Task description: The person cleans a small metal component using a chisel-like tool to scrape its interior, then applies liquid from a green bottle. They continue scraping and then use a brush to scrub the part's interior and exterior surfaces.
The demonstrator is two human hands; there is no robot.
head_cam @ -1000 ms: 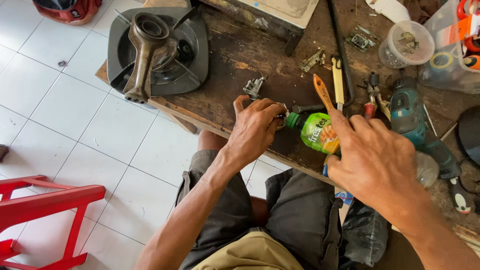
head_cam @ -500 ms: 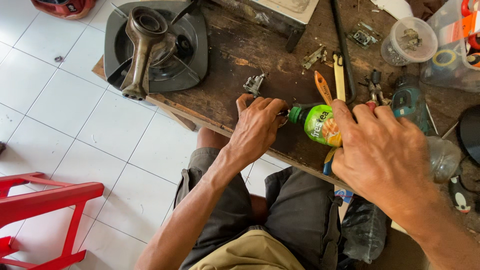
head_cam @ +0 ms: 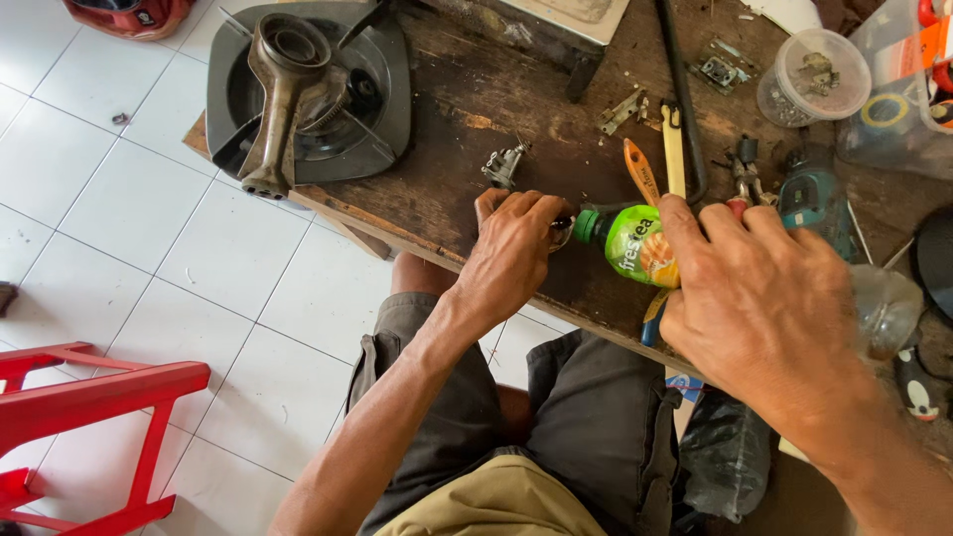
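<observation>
Two hands at a green bottle on the worktop

The right hand grips the lying bottle; the left hand pinches a small metal part at its cap. The bottle could roll and spill.

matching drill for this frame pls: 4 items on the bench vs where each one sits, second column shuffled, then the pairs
Things:
1. plastic bottle
2. gas stove burner
3. clear plastic cup
4. red plastic stool

Places:
A. on the tiled floor, lower left
B. far end of the workbench, holding small metal parts
C. lying on its side between the left hand and the right hand
D. left corner of the workbench, on a grey stove top

Pairs: 1-C, 2-D, 3-B, 4-A
</observation>
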